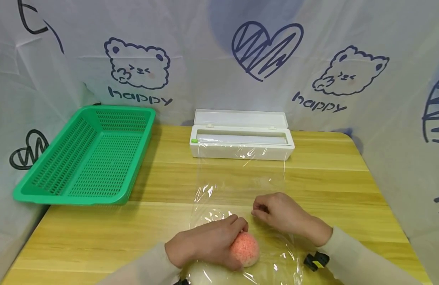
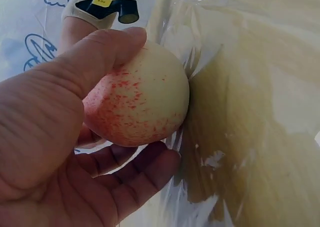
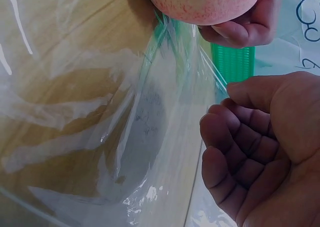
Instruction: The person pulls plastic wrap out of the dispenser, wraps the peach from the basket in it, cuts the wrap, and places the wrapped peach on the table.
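A round pink and cream peach (image 1: 245, 249) with red flecks sits on a sheet of clear plastic wrap (image 1: 237, 186). My left hand (image 1: 216, 241) grips the peach, thumb on one side and fingers curled round the other, as the left wrist view shows. In the right wrist view the wrap is drawn into creases below the peach and runs toward my right hand (image 3: 255, 137). The right thumb and index fingertip pinch the edge of that film. In the head view this hand (image 1: 281, 211) is just beyond the peach, to its right.
At the back of the wooden table (image 1: 333, 178) stands a white wrap dispenser (image 1: 241, 153), lid raised, a green slider at its left end. The wrap stretches from it toward me. A green perforated basket (image 1: 137, 158) stands at the left. Printed white cloth (image 1: 201, 63) encloses the table.
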Motion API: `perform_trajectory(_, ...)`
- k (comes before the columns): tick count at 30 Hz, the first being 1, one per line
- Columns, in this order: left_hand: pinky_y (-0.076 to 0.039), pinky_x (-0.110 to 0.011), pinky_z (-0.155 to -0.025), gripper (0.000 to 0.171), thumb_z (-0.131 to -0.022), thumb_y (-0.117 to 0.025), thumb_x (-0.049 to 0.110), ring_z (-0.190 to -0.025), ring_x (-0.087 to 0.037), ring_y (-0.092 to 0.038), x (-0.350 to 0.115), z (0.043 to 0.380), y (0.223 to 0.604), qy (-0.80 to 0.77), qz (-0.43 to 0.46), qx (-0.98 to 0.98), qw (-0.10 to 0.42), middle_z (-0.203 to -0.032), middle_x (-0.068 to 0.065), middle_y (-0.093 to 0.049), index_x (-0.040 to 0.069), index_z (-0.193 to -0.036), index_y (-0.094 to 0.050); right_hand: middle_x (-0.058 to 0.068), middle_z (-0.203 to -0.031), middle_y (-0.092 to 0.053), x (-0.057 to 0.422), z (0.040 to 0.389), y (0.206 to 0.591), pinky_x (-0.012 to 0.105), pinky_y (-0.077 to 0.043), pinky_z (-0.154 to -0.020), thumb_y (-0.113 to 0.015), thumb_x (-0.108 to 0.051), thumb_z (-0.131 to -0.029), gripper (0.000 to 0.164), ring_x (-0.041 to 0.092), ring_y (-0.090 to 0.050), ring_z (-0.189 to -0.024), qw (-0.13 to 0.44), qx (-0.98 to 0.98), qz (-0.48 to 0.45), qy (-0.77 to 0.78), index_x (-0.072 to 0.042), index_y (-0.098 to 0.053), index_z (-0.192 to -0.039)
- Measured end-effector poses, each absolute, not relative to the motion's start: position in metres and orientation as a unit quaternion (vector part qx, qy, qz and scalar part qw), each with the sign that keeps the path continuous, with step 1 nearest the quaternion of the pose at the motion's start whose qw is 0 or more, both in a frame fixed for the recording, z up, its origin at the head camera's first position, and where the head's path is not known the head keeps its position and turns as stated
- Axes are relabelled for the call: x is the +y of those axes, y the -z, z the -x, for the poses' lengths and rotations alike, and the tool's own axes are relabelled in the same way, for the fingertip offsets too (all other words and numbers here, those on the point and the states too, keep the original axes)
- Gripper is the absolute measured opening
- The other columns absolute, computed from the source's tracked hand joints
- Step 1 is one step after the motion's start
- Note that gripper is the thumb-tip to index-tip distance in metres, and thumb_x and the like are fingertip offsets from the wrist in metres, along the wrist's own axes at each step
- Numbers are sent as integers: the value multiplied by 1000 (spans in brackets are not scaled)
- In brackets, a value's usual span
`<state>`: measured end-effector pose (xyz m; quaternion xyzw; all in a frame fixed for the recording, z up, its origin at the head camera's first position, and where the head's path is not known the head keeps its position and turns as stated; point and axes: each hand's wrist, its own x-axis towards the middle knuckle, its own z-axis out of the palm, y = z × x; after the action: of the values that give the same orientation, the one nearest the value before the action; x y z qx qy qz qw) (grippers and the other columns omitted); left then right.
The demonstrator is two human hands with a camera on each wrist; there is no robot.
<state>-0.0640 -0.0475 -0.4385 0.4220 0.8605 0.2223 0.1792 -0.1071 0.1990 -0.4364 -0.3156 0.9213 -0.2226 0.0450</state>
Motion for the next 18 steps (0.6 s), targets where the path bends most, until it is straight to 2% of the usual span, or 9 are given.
perform_trajectory(10, -48, -10, -81, 65, -77, -90, 48, -88, 4, -55, -50, 59, 445, -226, -441, 854, 158, -111, 12, -55, 22, -125, -55, -18, -72, -57, 201, 100, 434, 20, -43, -59, -76, -22, -98, 16, -3, -48, -65, 68, 917, 314, 235, -26, -69, -83)
perform_trajectory(15, -48, -11, -86, 71, -77, -91, 49, -94, 4, -55, -49, 57, 447, -234, -438, 852, 165, -116, 11, -56, 20, -130, -53, -19, -73, -57, 201, 90, 430, 19, -46, -57, -77, -33, -98, 15, -5, -49, -64, 131, 877, 348, 303, -28, -69, -87)
perform_trajectory(18, -50, -14, -92, 80, -77, -92, 51, -104, 2, -56, -52, 54, 448, -245, -429, 852, 173, -125, 7, -57, 17, -136, -50, -19, -73, -54, 198, 84, 427, 18, -46, -56, -78, -39, -97, 17, -5, -48, -64, 173, 847, 372, 338, -26, -68, -90)
